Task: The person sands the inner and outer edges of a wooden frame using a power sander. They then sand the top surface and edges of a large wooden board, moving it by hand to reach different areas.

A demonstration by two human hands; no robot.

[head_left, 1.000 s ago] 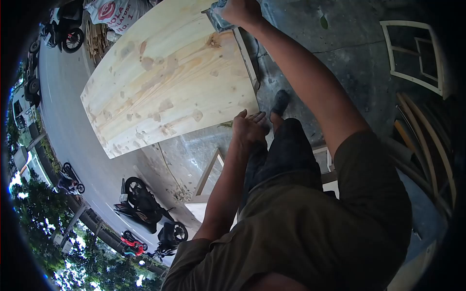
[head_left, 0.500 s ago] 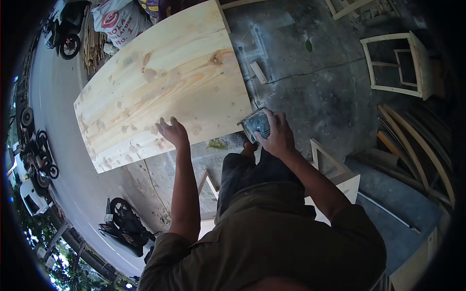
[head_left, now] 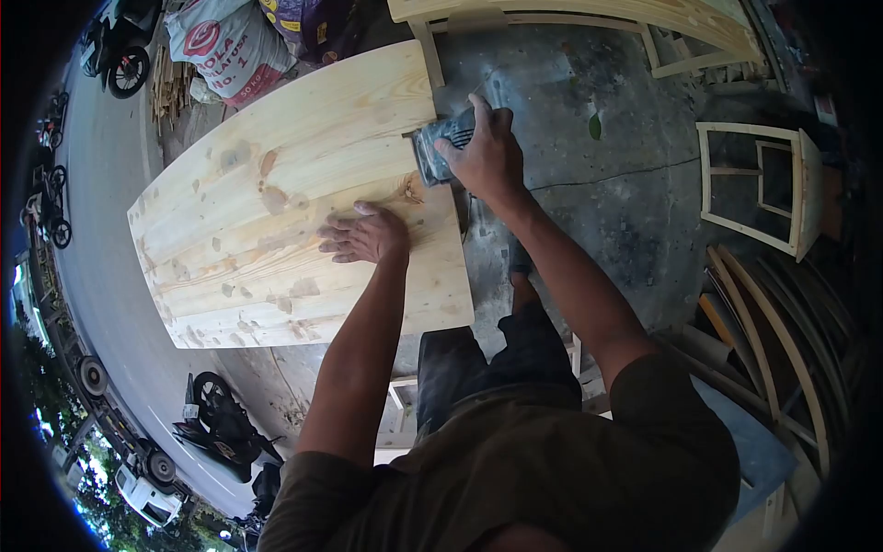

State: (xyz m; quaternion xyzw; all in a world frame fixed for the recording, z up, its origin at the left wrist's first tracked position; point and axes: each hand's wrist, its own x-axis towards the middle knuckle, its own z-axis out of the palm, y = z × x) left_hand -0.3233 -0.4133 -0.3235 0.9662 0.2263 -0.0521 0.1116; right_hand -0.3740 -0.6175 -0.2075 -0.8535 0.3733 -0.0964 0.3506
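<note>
- right hand (head_left: 486,152) is clamping around the sander (head_left: 440,152) — fingers closed over its top, wrist angled back toward the body
- sander is sitting at the right edge of the wooden board (head_left: 276,230), close to a dark knot; its base looks to be touching the wood, partly past the edge over the concrete floor (head_left: 598,184)
- left hand (head_left: 368,235) is lying flat on the board, palm down, fingers spread apart and pointing left; gripping nothing; near the sander, not touching it
- board is lying long and pale, running off to the left; darker blotches are showing across its face
- printed sack (head_left: 230,46) is lying beyond the board's far side; motorcycle (head_left: 216,428) is standing past the board's near edge
- open wooden frame (head_left: 759,184) is sitting on the floor at right, well apart from both hands — curved wood strips (head_left: 782,340) are lying just below it
</note>
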